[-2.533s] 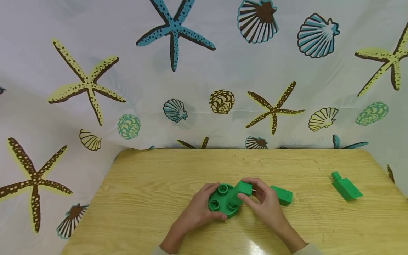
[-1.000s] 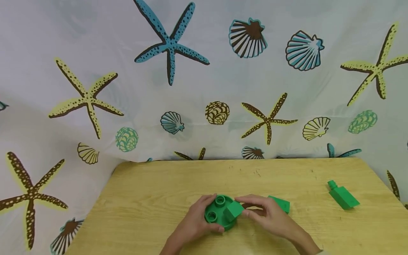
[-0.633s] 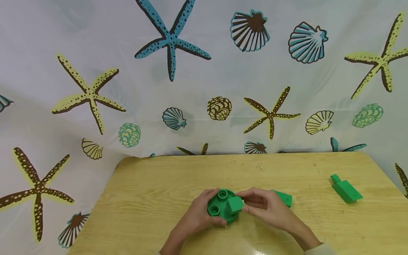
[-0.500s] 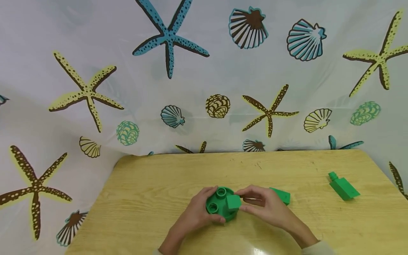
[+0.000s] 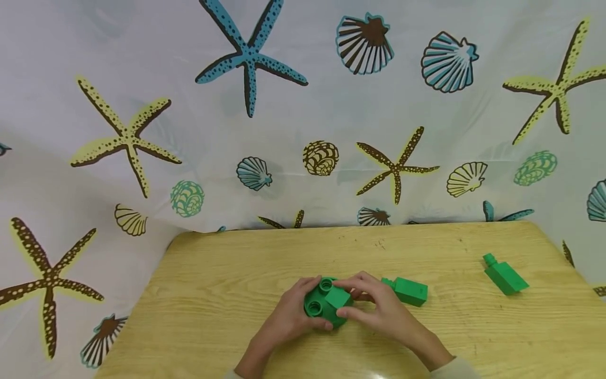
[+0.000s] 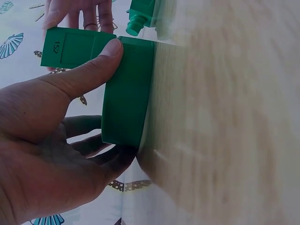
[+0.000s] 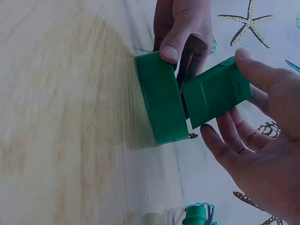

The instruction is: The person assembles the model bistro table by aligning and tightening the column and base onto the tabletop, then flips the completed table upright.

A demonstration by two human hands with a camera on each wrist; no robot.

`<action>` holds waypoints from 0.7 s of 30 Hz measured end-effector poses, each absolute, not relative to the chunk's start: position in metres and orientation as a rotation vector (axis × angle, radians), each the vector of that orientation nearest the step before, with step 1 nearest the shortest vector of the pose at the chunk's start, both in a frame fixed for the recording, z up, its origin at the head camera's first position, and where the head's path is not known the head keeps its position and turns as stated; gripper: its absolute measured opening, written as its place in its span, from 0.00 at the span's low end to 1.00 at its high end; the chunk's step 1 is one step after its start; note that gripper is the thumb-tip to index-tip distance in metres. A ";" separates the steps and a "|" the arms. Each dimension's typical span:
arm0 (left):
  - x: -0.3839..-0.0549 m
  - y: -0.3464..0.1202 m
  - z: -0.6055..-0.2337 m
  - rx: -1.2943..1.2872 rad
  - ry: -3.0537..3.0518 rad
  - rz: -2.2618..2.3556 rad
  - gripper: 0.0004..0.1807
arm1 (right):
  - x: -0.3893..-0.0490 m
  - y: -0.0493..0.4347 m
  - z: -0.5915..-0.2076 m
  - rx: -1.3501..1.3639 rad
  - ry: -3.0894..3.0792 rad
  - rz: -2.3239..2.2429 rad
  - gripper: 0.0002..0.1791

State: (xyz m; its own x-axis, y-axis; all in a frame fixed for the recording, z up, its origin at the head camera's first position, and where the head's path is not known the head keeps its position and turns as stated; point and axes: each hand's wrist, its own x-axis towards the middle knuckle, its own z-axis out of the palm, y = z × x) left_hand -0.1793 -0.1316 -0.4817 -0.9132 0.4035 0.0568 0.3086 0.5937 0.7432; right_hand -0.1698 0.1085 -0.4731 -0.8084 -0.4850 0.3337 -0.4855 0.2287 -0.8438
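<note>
My left hand (image 5: 294, 311) grips a round green base (image 5: 326, 311) at its left side, thumb on the near edge. Two ring-shaped threaded sockets (image 5: 314, 308) show on the base's top. My right hand (image 5: 379, 308) pinches a rectangular green block (image 5: 338, 298) between thumb and fingers; it stands on the right part of the base. A number is marked on the block's side (image 6: 75, 47) in the left wrist view. In the right wrist view, the block (image 7: 218, 91) leans a little against the base (image 7: 161, 101). Its lower end is hidden.
Just right of my right hand, another green block (image 5: 411, 291) with a threaded neck lies on the wooden table (image 5: 227, 295). A similar necked block (image 5: 505, 276) lies farther right. A white cloth (image 5: 293, 121) printed with starfish and shells hangs behind the table.
The block on the base has turned, and my right hand has shifted left with its fingers farther over it. My left hand keeps its hold. More of the nearer loose block now shows.
</note>
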 end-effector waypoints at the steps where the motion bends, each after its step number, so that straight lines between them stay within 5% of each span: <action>1: -0.180 -0.131 -0.482 0.608 2.698 1.223 0.55 | -0.170 0.109 -0.473 0.968 -2.463 1.679 0.27; 21: -0.177 -0.136 -0.485 0.578 2.621 1.266 0.55 | -0.171 0.104 -0.472 0.876 -2.403 1.888 0.19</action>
State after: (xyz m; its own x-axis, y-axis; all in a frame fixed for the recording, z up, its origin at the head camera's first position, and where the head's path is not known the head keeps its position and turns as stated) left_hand -0.1770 -0.1364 -0.4847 -0.9097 0.4151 0.0119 0.2674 0.5635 0.7817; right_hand -0.1709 0.1040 -0.4721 -0.8473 -0.4387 0.2994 -0.3947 0.1430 -0.9076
